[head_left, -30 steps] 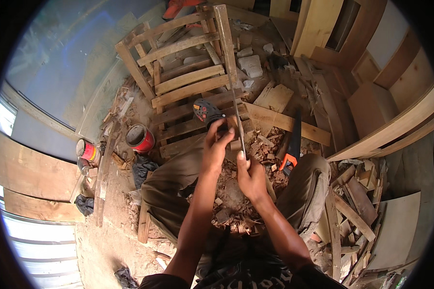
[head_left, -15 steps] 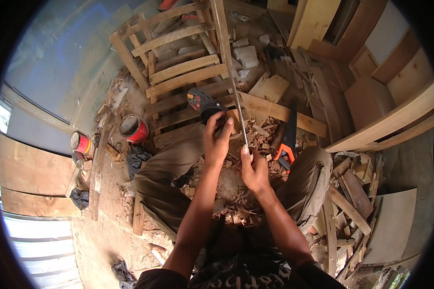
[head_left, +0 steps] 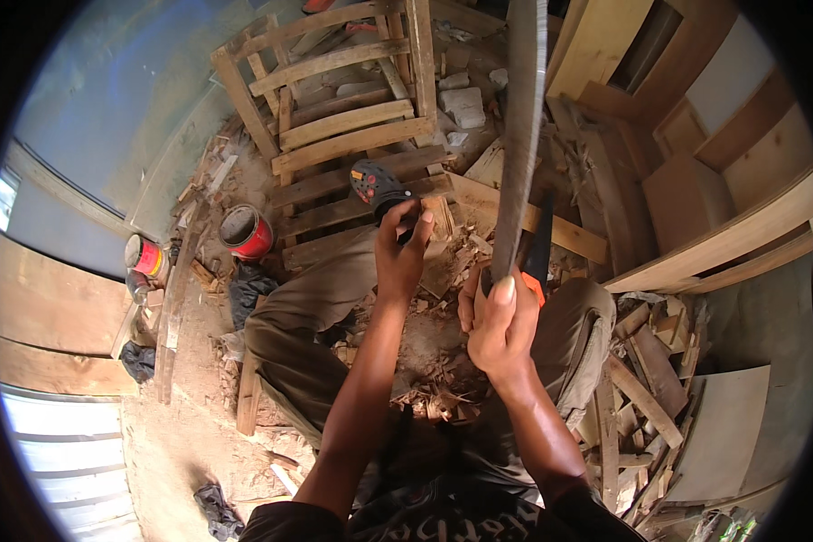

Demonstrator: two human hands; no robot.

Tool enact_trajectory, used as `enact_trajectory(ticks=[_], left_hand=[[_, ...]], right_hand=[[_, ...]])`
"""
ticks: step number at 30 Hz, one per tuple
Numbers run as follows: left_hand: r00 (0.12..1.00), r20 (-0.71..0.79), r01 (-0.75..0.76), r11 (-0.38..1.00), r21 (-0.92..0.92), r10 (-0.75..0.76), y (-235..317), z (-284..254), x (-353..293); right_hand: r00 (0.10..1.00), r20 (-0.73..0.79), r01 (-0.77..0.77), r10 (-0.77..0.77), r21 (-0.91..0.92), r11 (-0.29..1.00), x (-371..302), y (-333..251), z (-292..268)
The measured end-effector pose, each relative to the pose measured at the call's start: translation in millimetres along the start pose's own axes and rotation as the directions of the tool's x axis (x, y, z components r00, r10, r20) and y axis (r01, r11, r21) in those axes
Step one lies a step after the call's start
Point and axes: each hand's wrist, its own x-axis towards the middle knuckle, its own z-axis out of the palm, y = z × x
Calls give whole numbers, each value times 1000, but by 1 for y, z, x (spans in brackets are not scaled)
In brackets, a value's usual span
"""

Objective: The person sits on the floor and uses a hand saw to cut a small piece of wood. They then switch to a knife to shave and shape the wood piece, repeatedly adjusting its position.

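Observation:
A long steel blade (head_left: 522,126), bright along one edge, rises from my right hand (head_left: 501,321). The fingers wrap round its lower end and the thumb lies along it; any handle is hidden in the grip. My left hand (head_left: 401,244) holds nothing, its thumb and fingers bent and apart. Just beyond it are a dark clog (head_left: 377,190) on my foot and a pale wood block (head_left: 441,219). Behind my right hand, a hand saw (head_left: 540,248) with an orange handle is partly covered.
Slatted wooden frames (head_left: 343,135) stand and lie ahead. Two red paint cans (head_left: 247,232) are at the left, near a plank (head_left: 173,330). Wood chips (head_left: 425,397) litter the ground between my legs. Offcuts (head_left: 646,384) pile up at the right, below wooden panels (head_left: 723,239).
The blade has swung right and turned from edge-on to show its broad face. My right hand has moved slightly right and rolled with it; my left hand has shifted slightly left.

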Motion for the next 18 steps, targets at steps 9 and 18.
enact_trajectory(ticks=[9, 18], left_hand=[[993, 120, 7, 1000, -28, -4, -3, 6, -7], [995, 98, -3, 1000, -18, 5, -4, 1, 1]], right_hand=[[877, -23, -473, 480, -218, 854, -33, 90, 4], [806, 61, -586, 588, -48, 809, -15, 75, 8]])
